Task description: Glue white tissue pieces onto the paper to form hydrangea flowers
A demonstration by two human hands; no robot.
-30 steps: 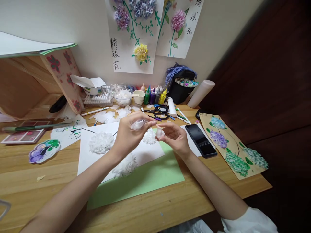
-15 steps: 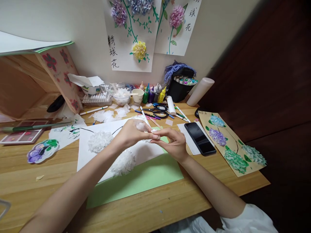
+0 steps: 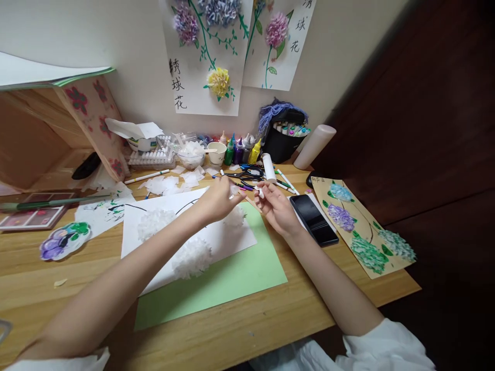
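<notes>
My right hand (image 3: 279,210) pinches a small white piece (image 3: 259,192) between thumb and fingertips; its exact kind is hard to make out. A short gap to the left, my left hand (image 3: 221,200) is curled with its thumb stretched out. White tissue paper (image 3: 233,191) shows inside its fingers, mostly hidden. Below both hands lies a white sheet (image 3: 228,241) on a green sheet (image 3: 247,268). Ruffled white paper flowers stand on the white sheet: one at the left (image 3: 154,222), one at the lower middle (image 3: 192,257), one by my left hand (image 3: 235,216).
Loose tissue squares (image 3: 164,185), black scissors (image 3: 251,175) and pens lie behind the sheets. A bowl of tissue (image 3: 191,157), a paper cup (image 3: 217,154) and paint bottles (image 3: 238,153) line the wall. To the right are a phone (image 3: 315,219) and a flower picture (image 3: 358,232).
My hands were together at the fingertips and have now come apart. The right hand has turned its palm up, keeping the small white piece. The view has shifted slightly.
</notes>
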